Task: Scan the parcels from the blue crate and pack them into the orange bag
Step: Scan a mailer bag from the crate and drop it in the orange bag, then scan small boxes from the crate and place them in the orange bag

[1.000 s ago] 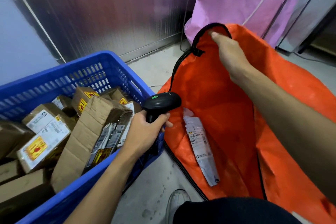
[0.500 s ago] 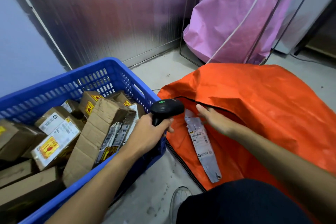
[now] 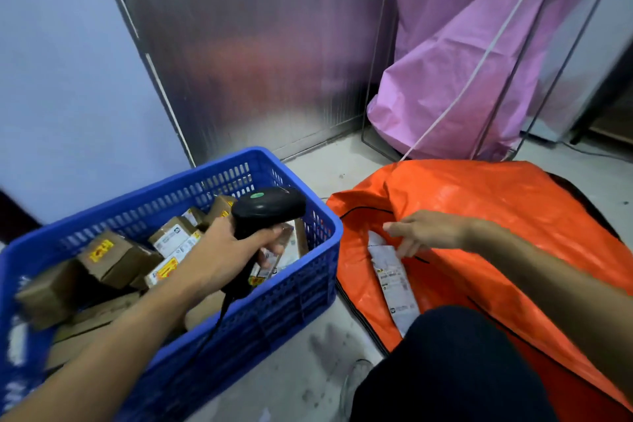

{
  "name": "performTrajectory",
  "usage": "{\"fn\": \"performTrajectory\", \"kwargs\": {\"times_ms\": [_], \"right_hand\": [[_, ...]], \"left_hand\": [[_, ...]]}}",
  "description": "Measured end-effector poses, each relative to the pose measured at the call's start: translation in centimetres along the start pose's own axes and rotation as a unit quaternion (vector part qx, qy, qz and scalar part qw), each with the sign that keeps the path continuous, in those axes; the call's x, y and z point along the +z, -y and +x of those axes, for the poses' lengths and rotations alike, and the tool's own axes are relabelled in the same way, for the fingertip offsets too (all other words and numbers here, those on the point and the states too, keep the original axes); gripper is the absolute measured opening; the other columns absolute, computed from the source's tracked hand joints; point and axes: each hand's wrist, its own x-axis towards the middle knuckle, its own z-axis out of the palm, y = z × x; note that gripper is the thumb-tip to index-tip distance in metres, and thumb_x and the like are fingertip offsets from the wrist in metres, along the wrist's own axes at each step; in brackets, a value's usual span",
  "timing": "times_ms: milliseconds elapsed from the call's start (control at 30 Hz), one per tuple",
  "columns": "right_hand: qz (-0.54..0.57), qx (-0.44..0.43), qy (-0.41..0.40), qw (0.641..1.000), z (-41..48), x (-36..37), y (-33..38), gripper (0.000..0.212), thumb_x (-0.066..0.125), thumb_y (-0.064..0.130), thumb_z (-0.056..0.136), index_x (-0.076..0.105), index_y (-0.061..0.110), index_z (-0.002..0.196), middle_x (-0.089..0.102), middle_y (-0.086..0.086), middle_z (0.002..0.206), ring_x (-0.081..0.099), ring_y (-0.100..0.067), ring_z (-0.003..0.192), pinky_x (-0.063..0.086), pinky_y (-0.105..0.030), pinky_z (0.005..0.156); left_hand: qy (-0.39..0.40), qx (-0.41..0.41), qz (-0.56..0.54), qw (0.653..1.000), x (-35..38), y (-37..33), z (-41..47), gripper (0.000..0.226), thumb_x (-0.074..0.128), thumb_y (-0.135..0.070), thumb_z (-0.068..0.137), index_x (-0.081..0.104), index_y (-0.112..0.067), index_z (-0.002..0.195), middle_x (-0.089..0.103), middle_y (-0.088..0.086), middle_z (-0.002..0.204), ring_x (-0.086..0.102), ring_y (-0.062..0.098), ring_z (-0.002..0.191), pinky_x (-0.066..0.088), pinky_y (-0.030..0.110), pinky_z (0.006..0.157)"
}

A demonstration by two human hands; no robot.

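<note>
Left hand grips black handheld scanner over blue plastic crate; right hand, fingers slack, at orange fabric bag mouth.

L grip curled tight, R grip fingers relaxed, both forearms fwd

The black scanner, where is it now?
The scanner sits left of centre in the head view, gripped in the left hand above the right end of the blue crate, left of the orange bag.
</note>
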Motion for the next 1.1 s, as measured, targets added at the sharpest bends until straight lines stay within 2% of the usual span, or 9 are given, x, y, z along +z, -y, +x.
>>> {"fn": "performTrajectory", "kwargs": {"times_ms": [133,267,467,600,700,800,933,1033,1100], "right_hand": [[0.031,-0.056,-0.06,0.996,-2.7,-3.1,5.1,0.048,0.044,0.044,0.107,0.065,0.002,0.119,0.077,-0.018,0.102,0.073,-0.031,0.097,0.052,-0.031,0.078],[0.016,-0.101,-0.064,0.993,-3.3,-2.2,9.7,0.047,0.044,0.046,0.107,0.066,0.006,0.12,0.079,-0.011,0.093,0.075,-0.021,0.086,0.052,-0.028,0.073],[-0.07,-0.158,-0.037,0.984,-0.8,2.0,17.8,0.042,0.046,0.043,0.107,0.066,0.007,0.115,0.078,-0.011,0.095,0.074,-0.022,0.087,0.053,-0.029,0.074],[-0.203,-0.186,-0.062,0.959,2.5,4.9,21.6,0.035,0.052,0.044,0.104,0.067,0.014,0.094,0.076,-0.004,0.088,0.072,-0.024,0.089,0.053,-0.035,0.082],[-0.288,-0.176,-0.091,0.937,5.5,7.5,22.2,0.035,0.054,0.048,0.102,0.064,0.015,0.113,0.07,-0.004,0.102,0.064,-0.026,0.099,0.046,-0.035,0.081],[-0.267,-0.16,-0.091,0.946,8.4,9.8,20.9,0.04,0.057,0.046,0.101,0.055,0.017,0.128,0.065,-0.007,0.12,0.06,-0.024,0.104,0.048,-0.037,0.088],[-0.198,-0.1,-0.075,0.972,11.0,10.2,19.4,0.048,0.059,0.046,0.1,0.049,0.015,0.136,0.063,-0.007,0.121,0.061,-0.023,0.108,0.047,-0.037,0.091],[-0.153,-0.067,-0.069,0.984,12.3,10.4,18.5,0.049,0.055,0.051,0.101,0.048,0.015,0.133,0.062,-0.007,0.118,0.059,-0.024,0.105,0.044,-0.035,0.088],[-0.147,-0.051,-0.046,0.987,12.9,10.9,18.3,0.044,0.052,0.052,0.102,0.056,0.01,0.115,0.063,-0.008,0.111,0.06,-0.024,0.1,0.043,-0.035,0.084]], "left_hand": [[-0.051,-0.018,-0.027,0.998,-4.0,0.1,-4.3,0.011,0.07,-0.02,0.097,0.073,-0.01,0.102,0.079,0.009,0.089,0.067,0.023,0.066,0.052,0.036,0.065],[-0.114,-0.042,-0.086,0.989,-6.3,1.1,-7.9,0.011,0.071,-0.017,0.095,0.072,-0.007,0.099,0.077,0.016,0.085,0.058,0.022,0.059,0.047,0.027,0.049],[-0.172,-0.067,-0.11,0.977,-9.4,4.0,-8.3,0.013,0.072,-0.014,0.095,0.069,-0.01,0.107,0.076,0.018,0.08,0.057,0.028,0.061,0.046,0.04,0.066],[-0.193,-0.094,-0.127,0.968,-11.2,5.3,-7.7,0.018,0.072,-0.017,0.096,0.069,-0.006,0.109,0.076,0.018,0.081,0.055,0.022,0.054,0.048,0.039,0.063],[-0.211,-0.114,-0.124,0.963,-12.2,6.2,-7.2,0.014,0.071,-0.017,0.097,0.07,-0.007,0.106,0.076,0.02,0.083,0.054,0.02,0.054,0.047,0.035,0.061],[-0.217,-0.11,-0.127,0.962,-12.7,6.8,-6.5,0.013,0.07,-0.02,0.097,0.07,-0.013,0.108,0.078,0.016,0.084,0.058,0.022,0.059,0.052,0.039,0.066],[-0.199,-0.108,-0.129,0.966,-12.9,7.5,-5.8,0.016,0.072,-0.026,0.095,0.067,-0.022,0.109,0.079,0.008,0.08,0.06,0.021,0.062,0.058,0.045,0.077],[-0.171,-0.092,-0.124,0.973,-12.6,7.8,-5.4,0.013,0.072,-0.024,0.096,0.069,-0.025,0.108,0.078,0.008,0.08,0.058,0.02,0.059,0.052,0.039,0.069],[-0.155,-0.081,-0.111,0.978,-12.3,7.4,-5.3,0.013,0.071,-0.023,0.096,0.07,-0.027,0.109,0.078,0.01,0.081,0.058,0.022,0.06,0.052,0.036,0.066]]}}
